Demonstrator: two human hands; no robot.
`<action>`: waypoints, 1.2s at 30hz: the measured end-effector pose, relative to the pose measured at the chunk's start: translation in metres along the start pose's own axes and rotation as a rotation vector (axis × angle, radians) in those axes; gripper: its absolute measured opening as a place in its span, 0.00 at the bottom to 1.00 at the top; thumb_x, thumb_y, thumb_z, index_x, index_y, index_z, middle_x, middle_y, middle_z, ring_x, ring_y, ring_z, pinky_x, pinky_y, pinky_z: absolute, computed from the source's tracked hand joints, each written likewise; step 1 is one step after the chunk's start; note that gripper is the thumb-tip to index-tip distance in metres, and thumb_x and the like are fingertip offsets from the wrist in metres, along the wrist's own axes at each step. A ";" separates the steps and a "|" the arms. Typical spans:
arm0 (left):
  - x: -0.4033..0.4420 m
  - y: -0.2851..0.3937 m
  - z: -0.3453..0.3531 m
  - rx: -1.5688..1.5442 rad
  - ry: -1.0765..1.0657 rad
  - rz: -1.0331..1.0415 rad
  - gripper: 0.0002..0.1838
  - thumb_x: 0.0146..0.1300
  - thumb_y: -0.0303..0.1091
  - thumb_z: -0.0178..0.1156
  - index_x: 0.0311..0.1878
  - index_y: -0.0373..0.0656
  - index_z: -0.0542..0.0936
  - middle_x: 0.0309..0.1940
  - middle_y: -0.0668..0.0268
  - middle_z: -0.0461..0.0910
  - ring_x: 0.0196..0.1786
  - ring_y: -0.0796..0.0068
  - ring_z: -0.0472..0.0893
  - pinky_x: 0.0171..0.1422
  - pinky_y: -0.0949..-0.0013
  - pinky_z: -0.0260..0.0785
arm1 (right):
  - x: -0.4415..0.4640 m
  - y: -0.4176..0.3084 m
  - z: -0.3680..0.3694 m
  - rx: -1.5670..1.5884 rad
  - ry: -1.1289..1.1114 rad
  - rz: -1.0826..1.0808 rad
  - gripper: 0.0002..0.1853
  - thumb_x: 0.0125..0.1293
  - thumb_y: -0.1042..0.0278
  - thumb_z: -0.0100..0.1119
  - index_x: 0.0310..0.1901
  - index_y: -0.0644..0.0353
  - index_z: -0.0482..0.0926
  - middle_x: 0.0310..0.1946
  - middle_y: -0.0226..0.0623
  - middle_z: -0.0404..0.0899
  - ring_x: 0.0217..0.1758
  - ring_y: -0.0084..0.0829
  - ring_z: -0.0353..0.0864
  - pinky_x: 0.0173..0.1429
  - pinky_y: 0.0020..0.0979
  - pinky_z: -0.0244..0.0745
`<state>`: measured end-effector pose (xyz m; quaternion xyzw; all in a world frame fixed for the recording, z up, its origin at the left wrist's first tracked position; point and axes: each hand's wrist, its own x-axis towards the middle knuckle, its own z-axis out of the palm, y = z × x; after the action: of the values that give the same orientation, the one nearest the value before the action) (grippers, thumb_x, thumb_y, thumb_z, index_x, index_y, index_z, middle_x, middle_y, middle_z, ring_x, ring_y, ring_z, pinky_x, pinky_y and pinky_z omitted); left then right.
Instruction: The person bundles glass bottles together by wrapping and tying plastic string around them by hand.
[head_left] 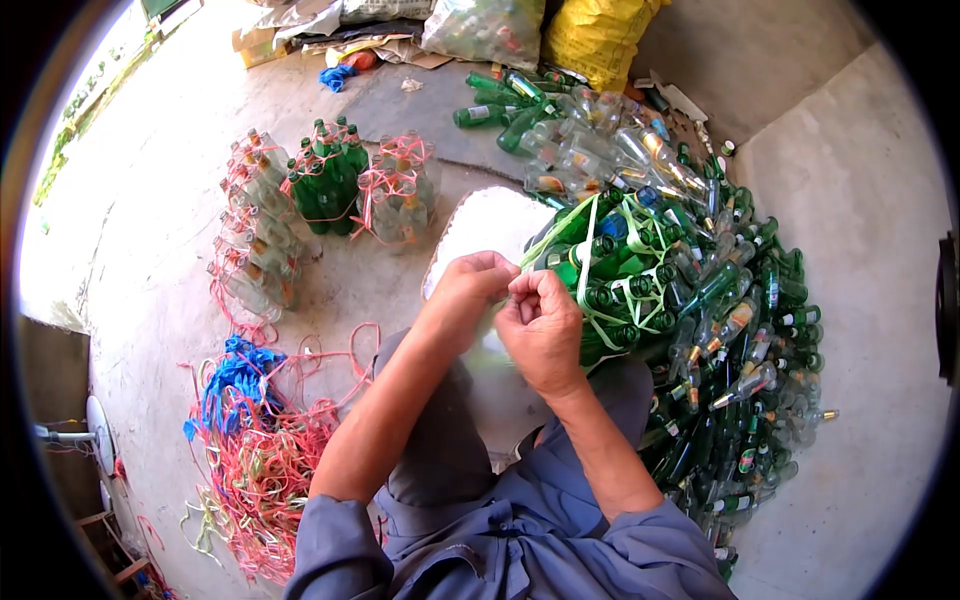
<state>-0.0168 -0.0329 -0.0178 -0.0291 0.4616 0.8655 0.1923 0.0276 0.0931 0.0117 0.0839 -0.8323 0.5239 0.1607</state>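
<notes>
Floor [150, 200] is spreading widest in my remote view, and on its right a heap [740, 310] of loose bottles is crowding the far flank of the bundle [630, 265]; I am reckoning these would roll and clink if nudged. On the left a tangle [270, 470] of red strips is sprawling, its loops trailing near the left forearm [375, 430] and probably snagging easily. Past the tangle, tied clear bottles [265, 225] and tied green bottles [325, 175] are standing in groups, well apart from the work.

The bundle itself is sitting just beyond the right knee [618, 388], to the right of a white pad [495, 220]. I am judging it heavy and rigid, its glass slick and breakable, liable to shift if the binding slackens; I am favouring a hold low around the bottle bodies rather than by the strap [556, 233]. That green strap is crossing the bottles and running towards me, looking light, limp and slippery, so I am preferring a pinch close to the glass.

Left hand [465, 295] and right hand [545, 325] are meeting there, the fingers of both pressing together and apparently pinching the strap; which part each is holding I am not managing to tell.
</notes>
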 end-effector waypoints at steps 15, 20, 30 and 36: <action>-0.002 -0.003 0.007 -0.062 0.085 -0.011 0.01 0.61 0.23 0.59 0.34 0.36 0.78 0.28 0.67 0.79 0.30 0.79 0.77 0.36 0.76 0.70 | 0.005 0.011 0.008 -0.053 0.063 -0.152 0.12 0.48 0.85 0.63 0.34 0.61 0.75 0.27 0.37 0.76 0.26 0.30 0.77 0.30 0.31 0.74; 0.007 -0.008 -0.002 -0.062 0.206 -0.004 0.03 0.61 0.27 0.61 0.35 0.38 0.79 0.26 0.72 0.75 0.29 0.83 0.71 0.33 0.76 0.62 | -0.005 -0.002 0.005 -0.007 -0.032 -0.119 0.10 0.51 0.85 0.62 0.33 0.62 0.74 0.28 0.31 0.74 0.26 0.20 0.71 0.29 0.24 0.70; 0.001 0.009 0.003 -0.114 0.084 0.041 0.03 0.65 0.25 0.62 0.35 0.36 0.80 0.27 0.71 0.77 0.26 0.85 0.70 0.33 0.80 0.65 | 0.009 -0.037 -0.044 -0.089 0.015 -0.091 0.07 0.63 0.79 0.63 0.42 0.65 0.78 0.36 0.42 0.79 0.23 0.32 0.79 0.32 0.32 0.75; 0.001 0.005 -0.002 -0.171 0.031 0.009 0.04 0.66 0.26 0.63 0.36 0.36 0.80 0.29 0.70 0.78 0.29 0.84 0.72 0.35 0.79 0.67 | 0.019 -0.018 -0.038 0.034 -0.257 0.190 0.06 0.69 0.75 0.63 0.42 0.69 0.81 0.26 0.24 0.79 0.25 0.12 0.71 0.29 0.20 0.67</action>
<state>-0.0196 -0.0369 -0.0151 -0.0568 0.3890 0.9021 0.1781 0.0221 0.1197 0.0484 0.0739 -0.8411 0.5358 0.0014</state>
